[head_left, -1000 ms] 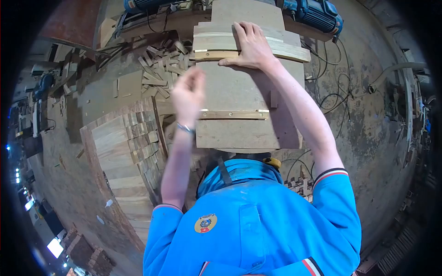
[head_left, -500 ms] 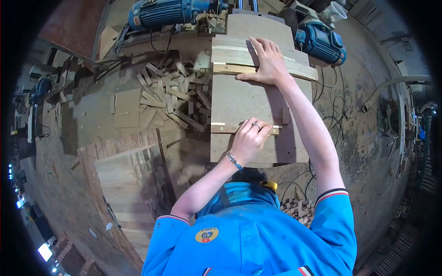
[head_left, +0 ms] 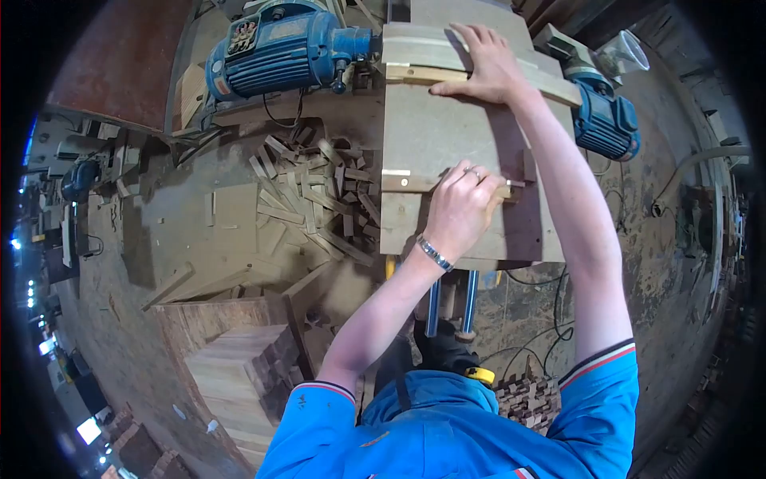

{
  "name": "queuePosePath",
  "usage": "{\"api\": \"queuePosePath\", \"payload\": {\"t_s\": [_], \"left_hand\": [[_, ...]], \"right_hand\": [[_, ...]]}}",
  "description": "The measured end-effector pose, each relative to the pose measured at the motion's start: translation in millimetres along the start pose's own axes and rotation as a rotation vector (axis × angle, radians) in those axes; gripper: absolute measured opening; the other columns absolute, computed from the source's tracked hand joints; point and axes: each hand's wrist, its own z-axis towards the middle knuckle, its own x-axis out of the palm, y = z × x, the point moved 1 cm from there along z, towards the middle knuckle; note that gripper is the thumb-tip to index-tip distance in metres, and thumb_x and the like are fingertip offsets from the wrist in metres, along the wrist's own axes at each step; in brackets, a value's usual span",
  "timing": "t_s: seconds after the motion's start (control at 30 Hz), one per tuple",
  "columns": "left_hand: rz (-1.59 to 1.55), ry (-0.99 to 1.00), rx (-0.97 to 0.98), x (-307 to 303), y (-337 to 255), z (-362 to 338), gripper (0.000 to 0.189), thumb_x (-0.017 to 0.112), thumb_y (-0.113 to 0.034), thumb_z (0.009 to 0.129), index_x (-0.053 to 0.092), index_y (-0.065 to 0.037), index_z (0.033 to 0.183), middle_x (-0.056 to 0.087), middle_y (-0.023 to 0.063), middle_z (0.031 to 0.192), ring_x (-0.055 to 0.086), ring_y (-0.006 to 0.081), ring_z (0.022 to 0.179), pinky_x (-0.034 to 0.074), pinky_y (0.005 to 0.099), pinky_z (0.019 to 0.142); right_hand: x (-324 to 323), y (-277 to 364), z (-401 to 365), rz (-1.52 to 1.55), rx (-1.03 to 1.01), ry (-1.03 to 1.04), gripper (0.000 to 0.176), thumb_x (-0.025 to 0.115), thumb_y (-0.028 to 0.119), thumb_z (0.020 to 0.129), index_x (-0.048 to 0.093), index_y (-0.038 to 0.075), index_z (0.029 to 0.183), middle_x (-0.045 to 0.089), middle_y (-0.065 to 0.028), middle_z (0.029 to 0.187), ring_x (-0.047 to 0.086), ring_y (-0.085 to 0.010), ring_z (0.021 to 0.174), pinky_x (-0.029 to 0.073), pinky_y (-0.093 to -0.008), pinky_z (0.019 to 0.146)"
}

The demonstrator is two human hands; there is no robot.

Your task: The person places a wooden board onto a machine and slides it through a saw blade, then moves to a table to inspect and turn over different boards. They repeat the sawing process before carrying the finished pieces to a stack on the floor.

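A flat board table (head_left: 447, 136) lies in front of me, with a wooden cross bar (head_left: 415, 183) near its close edge. My left hand (head_left: 461, 209), with a ring and a bracelet, has its fingers curled over that bar, and a light wood end shows beside the thumb. Farther off, several long pale wooden strips (head_left: 419, 49) lie side by side against a second bar (head_left: 411, 74). Across these strips my right hand (head_left: 491, 68) rests palm down with fingers spread. Its thumb reaches over the near side of the second bar.
Blue motors stand left (head_left: 271, 60) and right (head_left: 602, 120) of the table. Offcuts (head_left: 315, 188) are heaped on the floor at left, near stacked wood (head_left: 239, 359). Two steel rails (head_left: 471, 299) show under the table's near edge. Cables (head_left: 558, 319) lie at right.
The board table has slid away from me past the motors, with both hands still on it. The steel rails now show at its near edge. The camera view has shifted too.
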Motion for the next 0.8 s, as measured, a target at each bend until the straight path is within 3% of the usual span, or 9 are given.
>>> {"api": "queuePosePath", "payload": {"t_s": [0.13, 0.23, 0.4, 0.5, 0.63, 0.8], "left_hand": [[0.006, 0.007, -0.013, 10.8, 28.0, 45.5, 0.018, 0.081, -0.009, 0.073, 0.075, -0.008, 0.090, 0.071, 0.0073, 0.087, 0.065, 0.0292, 0.085, 0.055, 0.0401, 0.077], [0.037, 0.023, -0.024, 15.3, 42.2, 72.2, 0.019, 0.082, -0.011, 0.073, 0.075, -0.008, 0.090, 0.071, 0.0079, 0.087, 0.065, 0.0294, 0.087, 0.055, 0.0406, 0.077], [0.104, 0.012, -0.018, 20.7, 55.3, 98.7, 0.020, 0.082, -0.012, 0.073, 0.076, -0.010, 0.092, 0.073, 0.0075, 0.090, 0.067, 0.0290, 0.092, 0.056, 0.0406, 0.080], [0.112, 0.019, -0.030, 18.9, 48.6, 94.4, 0.021, 0.083, -0.012, 0.072, 0.076, -0.010, 0.092, 0.073, 0.0077, 0.090, 0.067, 0.0293, 0.091, 0.055, 0.0407, 0.080], [0.132, 0.013, -0.011, 16.1, 36.8, 76.4, 0.022, 0.084, -0.012, 0.072, 0.075, -0.009, 0.092, 0.071, 0.0071, 0.089, 0.065, 0.0292, 0.089, 0.054, 0.0405, 0.078], [0.144, 0.023, -0.008, 6.7, 8.2, 27.1, 0.024, 0.084, -0.014, 0.072, 0.073, -0.007, 0.092, 0.069, 0.0072, 0.088, 0.063, 0.0293, 0.087, 0.054, 0.0399, 0.076]], "right_hand": [[10.8, -28.7, 40.8, 0.006, 0.016, 0.014, 0.121, 0.075, 0.081, 0.060, 0.042, 0.007, 0.150, 0.048, -0.0244, 0.145, 0.043, -0.0424, 0.137, 0.034, -0.0505, 0.116], [-3.3, -33.3, 62.6, 0.114, 0.126, 0.176, 0.120, 0.082, 0.073, 0.059, 0.042, 0.002, 0.147, 0.044, -0.0254, 0.148, 0.037, -0.0423, 0.140, 0.030, -0.0516, 0.118], [13.6, -57.3, 83.3, 0.118, 0.102, 0.113, 0.120, 0.079, 0.076, 0.060, 0.045, -0.003, 0.144, 0.047, -0.0262, 0.145, 0.042, -0.0420, 0.137, 0.033, -0.0508, 0.116], [11.6, -54.1, 79.5, 0.112, 0.127, 0.109, 0.125, 0.077, 0.080, 0.058, 0.045, -0.004, 0.144, 0.048, -0.0266, 0.145, 0.043, -0.0411, 0.137, 0.033, -0.0494, 0.117], [27.0, -51.7, 64.9, -0.020, 0.025, -0.048, 0.119, 0.071, 0.084, 0.063, 0.046, 0.001, 0.145, 0.049, -0.0251, 0.145, 0.044, -0.0421, 0.137, 0.035, -0.0489, 0.117], [13.1, -20.5, 19.4, 0.071, 0.034, -0.067, 0.116, 0.069, 0.085, 0.064, 0.049, -0.001, 0.140, 0.051, -0.0265, 0.140, 0.045, -0.0431, 0.134, 0.036, -0.0492, 0.115]]}}
